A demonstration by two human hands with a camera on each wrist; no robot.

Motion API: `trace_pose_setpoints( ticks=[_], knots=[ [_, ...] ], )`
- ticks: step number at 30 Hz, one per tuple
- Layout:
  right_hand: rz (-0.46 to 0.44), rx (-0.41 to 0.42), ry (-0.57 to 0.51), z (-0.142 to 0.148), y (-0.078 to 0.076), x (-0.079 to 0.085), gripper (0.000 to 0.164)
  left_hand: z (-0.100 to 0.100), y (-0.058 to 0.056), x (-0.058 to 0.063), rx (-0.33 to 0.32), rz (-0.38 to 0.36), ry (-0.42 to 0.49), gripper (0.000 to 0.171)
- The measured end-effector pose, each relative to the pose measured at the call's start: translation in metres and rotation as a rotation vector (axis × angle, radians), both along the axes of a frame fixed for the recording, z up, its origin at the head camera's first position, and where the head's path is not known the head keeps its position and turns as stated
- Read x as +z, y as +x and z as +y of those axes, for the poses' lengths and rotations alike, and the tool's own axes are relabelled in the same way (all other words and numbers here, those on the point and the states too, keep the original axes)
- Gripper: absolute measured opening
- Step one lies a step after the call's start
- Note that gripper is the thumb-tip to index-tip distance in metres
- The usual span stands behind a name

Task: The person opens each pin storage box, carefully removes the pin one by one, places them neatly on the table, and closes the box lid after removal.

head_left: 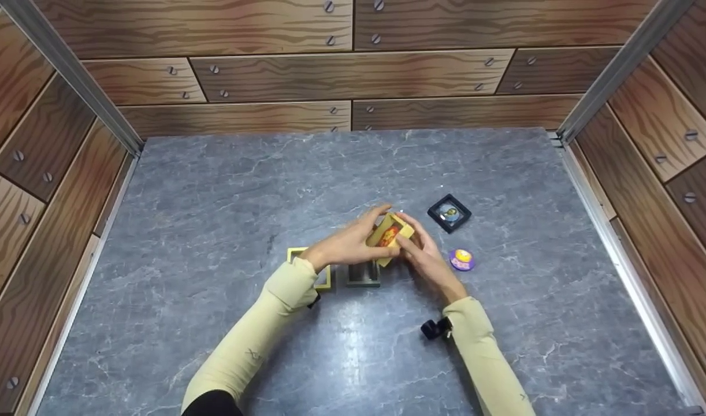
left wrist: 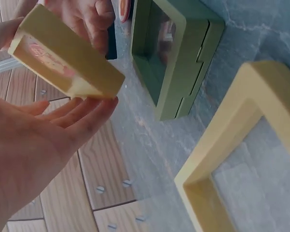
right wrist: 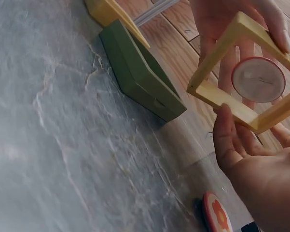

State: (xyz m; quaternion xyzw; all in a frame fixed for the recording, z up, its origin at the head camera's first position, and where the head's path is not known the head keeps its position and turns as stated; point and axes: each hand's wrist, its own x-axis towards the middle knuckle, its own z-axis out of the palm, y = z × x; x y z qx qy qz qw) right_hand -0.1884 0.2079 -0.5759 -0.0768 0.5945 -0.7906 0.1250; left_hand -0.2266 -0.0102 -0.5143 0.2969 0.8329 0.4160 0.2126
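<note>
Both hands hold a small yellow display frame [head_left: 408, 231] above the table. A round badge [right wrist: 258, 79] sits in its clear window, with its plain back towards the right wrist view. In the head view, the badge's printed side shows red and orange. My left hand [head_left: 350, 240] grips the left side, with fingers along one edge in the left wrist view. From the other side, my right hand [head_left: 427, 254] pinches the rim between thumb and fingers. Below the hands stands a green frame [left wrist: 183, 58]. A second yellow frame [left wrist: 222, 140] lies by the left wrist, partly hidden in the head view.
A black frame [head_left: 449, 213] with a round badge inside lies beyond the right hand. Nearer, a loose round badge [head_left: 462, 260] with a purple rim rests on the grey marbled table [head_left: 243, 190]. Wood-patterned walls [head_left: 353, 75] with metal corner posts enclose the table.
</note>
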Motion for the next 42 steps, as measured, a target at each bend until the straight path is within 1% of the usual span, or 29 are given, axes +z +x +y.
trace_pose_setpoints(
  ticks=[4, 7, 9, 11, 14, 16, 20, 22, 26, 29, 33, 35, 37, 39, 42],
  knots=[
    [-0.069, -0.024, -0.135, -0.001, 0.000, -0.001, 0.058, 0.000, 0.006, 0.002, -0.060, 0.080, 0.025, 0.110],
    [-0.117, -0.018, -0.192, -0.001, 0.002, -0.001, 0.054, 0.000, 0.010, 0.002, -0.128, 0.167, 0.062, 0.115],
    [-0.137, -0.007, -0.205, -0.001, 0.003, -0.001, 0.052, 0.001, 0.012, 0.002, -0.165, 0.214, 0.077, 0.115],
    [-0.144, 0.007, -0.196, 0.000, 0.005, 0.000, 0.051, 0.002, 0.013, 0.003, -0.185, 0.243, 0.089, 0.113],
    [-0.153, 0.036, -0.179, 0.000, 0.006, 0.000, 0.052, 0.002, 0.013, 0.004, -0.198, 0.264, 0.104, 0.108],
    [-0.150, 0.066, -0.165, 0.001, 0.007, 0.001, 0.056, 0.002, 0.012, 0.005, -0.205, 0.271, 0.118, 0.106],
    [-0.140, 0.133, -0.158, 0.002, 0.008, 0.002, 0.066, 0.001, 0.012, 0.006, -0.194, 0.276, 0.150, 0.109],
    [-0.130, 0.168, -0.174, 0.002, 0.009, 0.002, 0.069, 0.001, 0.014, 0.005, -0.177, 0.285, 0.165, 0.110],
    [-0.111, 0.227, -0.214, 0.004, 0.013, 0.002, 0.074, 0.000, 0.017, 0.002, -0.150, 0.297, 0.161, 0.112],
    [-0.113, 0.250, -0.221, 0.007, 0.014, 0.003, 0.077, -0.001, 0.018, 0.001, -0.145, 0.303, 0.152, 0.112],
    [-0.122, 0.250, -0.227, 0.010, 0.014, 0.005, 0.077, 0.000, 0.017, 0.003, -0.136, 0.342, 0.148, 0.112],
    [-0.131, 0.242, -0.240, 0.011, 0.014, 0.006, 0.074, 0.000, 0.016, 0.003, -0.129, 0.357, 0.147, 0.112],
    [-0.135, 0.243, -0.260, 0.011, 0.014, 0.006, 0.068, 0.000, 0.016, 0.003, -0.120, 0.367, 0.143, 0.112],
    [-0.138, 0.250, -0.283, 0.011, 0.014, 0.006, 0.057, 0.000, 0.017, 0.002, -0.108, 0.373, 0.143, 0.113],
    [-0.118, 0.289, -0.314, 0.011, 0.013, 0.005, 0.041, 0.000, 0.020, 0.000, -0.088, 0.396, 0.147, 0.112]
  ],
)
